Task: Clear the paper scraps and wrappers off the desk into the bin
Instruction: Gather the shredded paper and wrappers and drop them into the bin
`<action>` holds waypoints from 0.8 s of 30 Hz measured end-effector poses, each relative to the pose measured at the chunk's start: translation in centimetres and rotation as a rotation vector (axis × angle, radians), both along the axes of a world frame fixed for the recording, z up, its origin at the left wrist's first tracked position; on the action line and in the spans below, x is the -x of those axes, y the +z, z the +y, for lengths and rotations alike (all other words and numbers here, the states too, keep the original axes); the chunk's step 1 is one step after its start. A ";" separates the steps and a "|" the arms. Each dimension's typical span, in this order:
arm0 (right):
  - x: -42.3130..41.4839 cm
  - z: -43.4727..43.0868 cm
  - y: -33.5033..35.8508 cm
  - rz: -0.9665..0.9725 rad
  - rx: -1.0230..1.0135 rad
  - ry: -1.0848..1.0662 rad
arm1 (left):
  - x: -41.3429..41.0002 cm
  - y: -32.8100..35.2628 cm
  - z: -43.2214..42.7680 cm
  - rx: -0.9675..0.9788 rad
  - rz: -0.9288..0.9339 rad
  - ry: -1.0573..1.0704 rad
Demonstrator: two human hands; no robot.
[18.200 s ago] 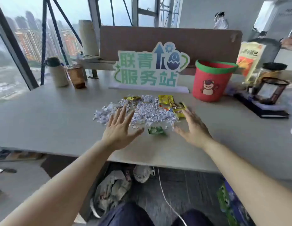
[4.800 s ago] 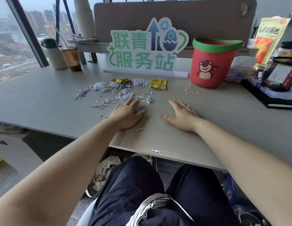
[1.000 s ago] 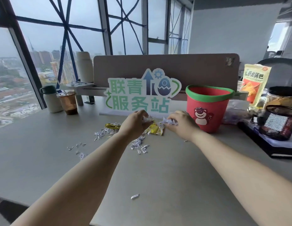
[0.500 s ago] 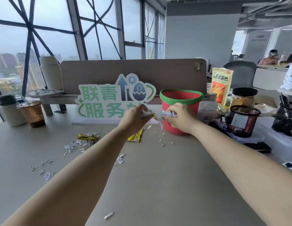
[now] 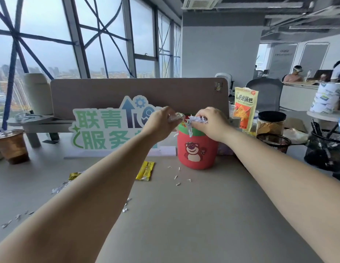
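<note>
My fingers pinch bunches of white shredded paper scraps [image 5: 196, 119] just above the red plastic bear-printed bin [image 5: 195, 150] near the bench's far edge: right hand [image 5: 210, 125] over its mouth, left hand [image 5: 161, 125] at its left rim.

Sign [image 5: 100, 130] left of bin [image 5: 197, 149], mesh holder [image 5: 274, 142] right.

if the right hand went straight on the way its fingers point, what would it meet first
Likely the left hand, facing it over the red bin; their depth apart is unclear.
</note>
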State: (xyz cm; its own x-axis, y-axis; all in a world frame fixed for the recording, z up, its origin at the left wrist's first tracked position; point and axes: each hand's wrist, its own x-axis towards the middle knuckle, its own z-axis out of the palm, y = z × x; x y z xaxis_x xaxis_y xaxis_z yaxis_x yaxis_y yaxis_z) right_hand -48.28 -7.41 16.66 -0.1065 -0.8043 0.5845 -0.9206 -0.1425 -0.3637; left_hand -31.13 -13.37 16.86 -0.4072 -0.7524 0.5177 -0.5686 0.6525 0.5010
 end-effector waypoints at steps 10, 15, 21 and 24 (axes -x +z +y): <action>5.2 -5.6 2.5 -0.081 -0.061 -0.024 | 7.3 3.4 -6.2 0.040 -0.013 -0.038; 7.0 -7.6 0.8 -0.097 -0.200 -0.061 | 9.7 1.7 -8.4 -0.046 -0.132 -0.044; 7.1 -7.8 0.2 -0.009 -0.345 -0.042 | 9.8 0.7 -8.6 -0.067 -0.293 -0.066; 7.0 -7.4 0.4 -0.012 -0.371 -0.026 | 9.4 0.9 -8.2 -0.054 -0.358 -0.091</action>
State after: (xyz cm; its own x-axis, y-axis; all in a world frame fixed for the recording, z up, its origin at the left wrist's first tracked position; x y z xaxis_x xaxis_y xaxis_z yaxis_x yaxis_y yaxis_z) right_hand -55.30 -14.79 17.07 -0.1342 -0.9583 0.2525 -0.9176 0.0240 -0.3968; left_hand -40.51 -21.57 17.71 -0.6222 -0.7270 0.2904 -0.6547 0.6866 0.3162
